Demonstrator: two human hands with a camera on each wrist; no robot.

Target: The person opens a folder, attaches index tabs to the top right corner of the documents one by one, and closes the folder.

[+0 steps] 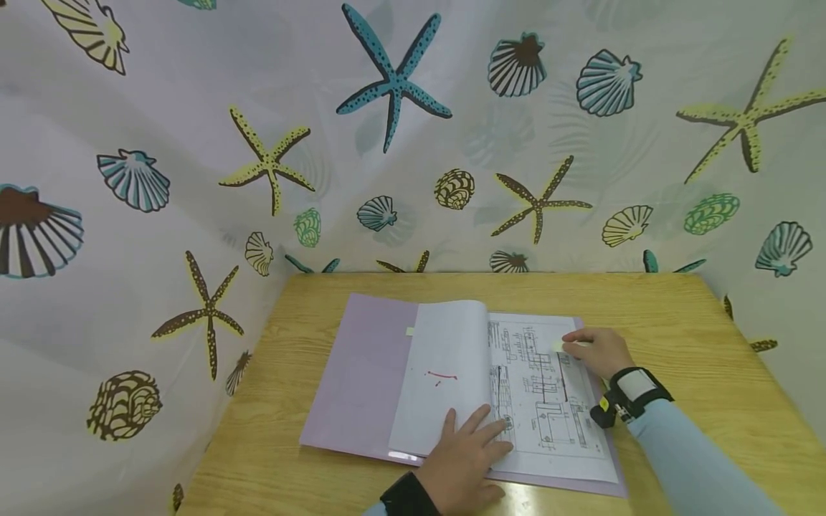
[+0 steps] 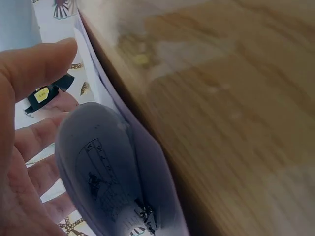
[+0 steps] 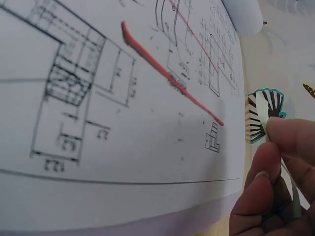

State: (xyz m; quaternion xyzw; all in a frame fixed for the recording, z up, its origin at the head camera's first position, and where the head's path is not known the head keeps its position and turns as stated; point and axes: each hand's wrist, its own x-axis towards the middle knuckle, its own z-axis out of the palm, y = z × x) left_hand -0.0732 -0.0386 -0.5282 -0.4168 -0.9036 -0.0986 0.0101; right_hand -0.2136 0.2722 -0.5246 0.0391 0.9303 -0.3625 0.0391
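Note:
A lilac folder (image 1: 371,365) lies spread on the table, with white sheets inside. The right-hand page (image 1: 548,448) bears technical drawings and red pen lines; the turned sheet (image 1: 445,337) on the left has a small red mark. My left hand (image 1: 464,459) rests on the lower part of the pages near the fold, its fingers spread. Above the upper right of the drawing page, my right hand (image 1: 600,351) pinches a pale sticky strip (image 3: 263,105) between thumb and finger. A second pale strip (image 3: 296,199) shows against the curled fingers; whether they join is hidden.
The wooden table (image 1: 677,315) reaches back to a curtain (image 1: 452,236) printed with shells and starfish. A small pale tab (image 1: 409,331) sticks out at the left sheet's edge. Both wrists wear dark straps, the right one with a small camera (image 1: 603,414).

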